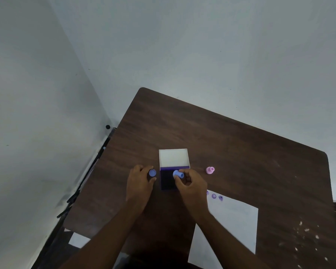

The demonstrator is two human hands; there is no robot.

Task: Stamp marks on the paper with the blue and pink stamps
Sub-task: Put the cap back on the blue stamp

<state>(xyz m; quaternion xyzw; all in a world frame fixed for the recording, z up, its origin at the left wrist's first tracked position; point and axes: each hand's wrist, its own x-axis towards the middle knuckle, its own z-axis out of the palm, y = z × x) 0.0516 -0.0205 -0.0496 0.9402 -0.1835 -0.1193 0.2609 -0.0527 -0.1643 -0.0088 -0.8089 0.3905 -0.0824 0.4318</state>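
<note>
My right hand (pixel 190 183) grips a blue stamp (pixel 177 174) and holds it against the dark pad of an open ink pad case (pixel 166 181). The case's white lid (pixel 174 158) is flipped back. My left hand (pixel 141 179) holds a round blue cap (pixel 152 173) just left of the ink pad. A pink stamp (pixel 210 170) stands on the table to the right of the case. White paper (pixel 233 230) lies at the near right, with three purple marks (pixel 214 196) along its top edge; my right forearm covers part of it.
Everything sits on a dark brown wooden table (pixel 241 152) set in a corner of pale walls. White flecks (pixel 306 230) dot the table's near right. A dark frame (pixel 85 181) runs along the table's left edge.
</note>
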